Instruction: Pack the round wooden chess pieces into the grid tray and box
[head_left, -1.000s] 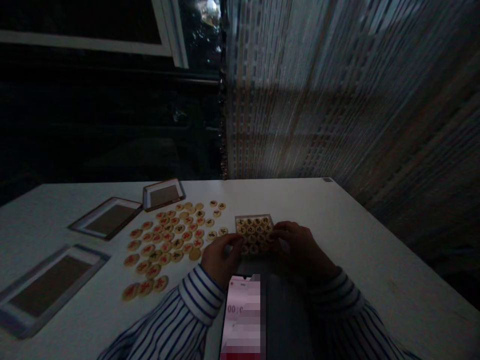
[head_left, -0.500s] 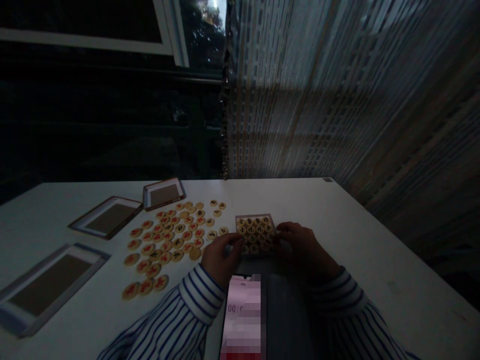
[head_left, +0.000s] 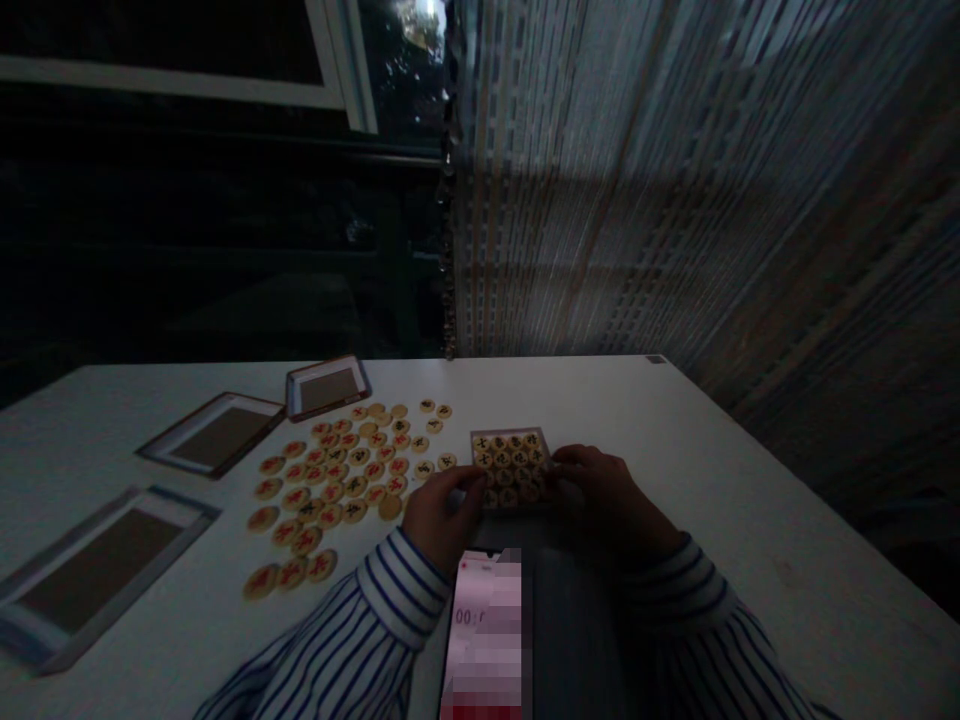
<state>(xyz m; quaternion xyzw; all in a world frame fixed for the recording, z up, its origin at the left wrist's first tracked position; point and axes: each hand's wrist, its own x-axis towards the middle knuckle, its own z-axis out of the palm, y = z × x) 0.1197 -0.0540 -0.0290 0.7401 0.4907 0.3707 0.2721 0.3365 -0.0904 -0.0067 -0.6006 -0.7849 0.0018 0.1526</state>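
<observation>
A small shallow box [head_left: 544,440] with rows of round pieces [head_left: 517,458] bearing black characters lies on the white table. My left hand [head_left: 444,510] is closed on its near left edge, thumb and fingertips together. On the right side, my right hand [head_left: 611,495] grips the box edge with bent fingers, partly in shadow. Left of the box, many loose round pieces [head_left: 334,470] with red or black characters are spread flat, some overlapping and a few showing blank faces.
Three shallow rectangular trays or lids stand at the left: one near [head_left: 105,570], one middle [head_left: 217,435], one far [head_left: 328,388]. A lit phone [head_left: 484,630] is between my forearms. A string curtain [head_left: 600,200] hangs behind the white table [head_left: 720,480].
</observation>
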